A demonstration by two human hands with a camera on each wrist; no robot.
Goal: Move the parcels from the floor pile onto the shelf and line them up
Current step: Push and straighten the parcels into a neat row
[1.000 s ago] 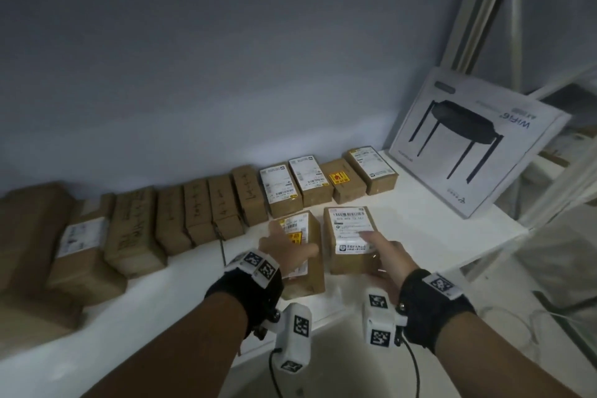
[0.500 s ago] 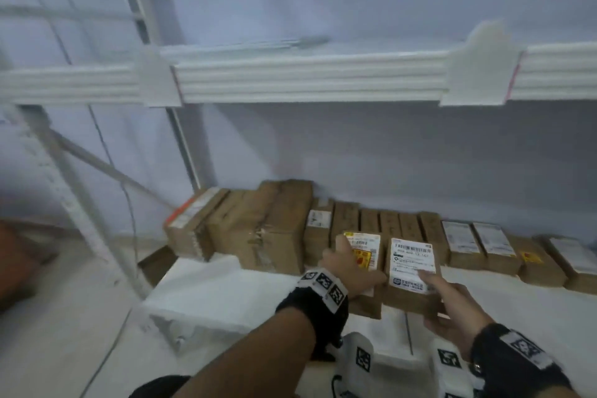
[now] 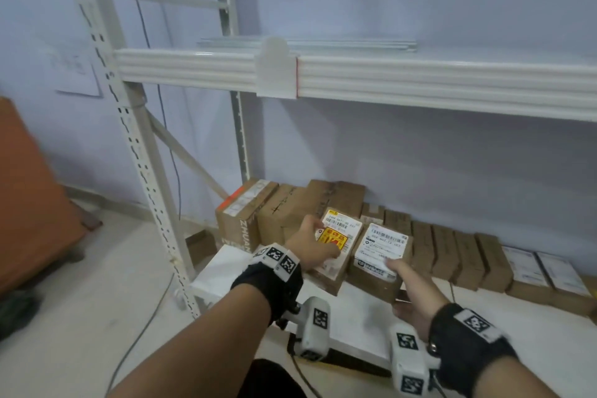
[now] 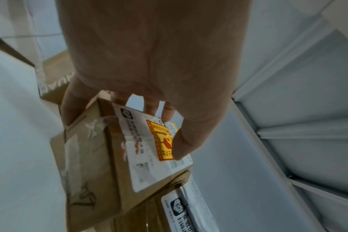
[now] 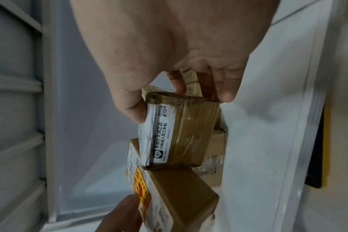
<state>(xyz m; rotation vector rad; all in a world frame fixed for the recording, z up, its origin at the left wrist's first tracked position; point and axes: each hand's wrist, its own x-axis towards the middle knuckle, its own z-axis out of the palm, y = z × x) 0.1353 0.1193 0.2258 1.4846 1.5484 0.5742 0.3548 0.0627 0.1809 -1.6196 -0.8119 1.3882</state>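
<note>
Two small brown parcels are held tilted, far ends up, over the white lower shelf (image 3: 365, 317). My left hand (image 3: 311, 244) grips the parcel with the yellow-red sticker (image 3: 340, 247), thumb on its label and fingers round its side (image 4: 143, 149). My right hand (image 3: 408, 281) holds the white-labelled parcel (image 3: 382, 255) by its near end, thumb on the label, fingers underneath (image 5: 175, 130). The two parcels sit side by side, almost touching. Behind them a row of parcels (image 3: 452, 255) lines the wall.
Bigger cartons (image 3: 245, 213) stand at the row's left end. A white upper shelf beam (image 3: 387, 77) runs overhead. The perforated rack upright (image 3: 142, 171) stands at left, with an orange object (image 3: 29, 197) and a floor cable beyond it.
My view has swung left along the shelf. Both parcels, flat on the shelf a second ago, are now tilted up in my hands and carried towards the left end of the row.
</note>
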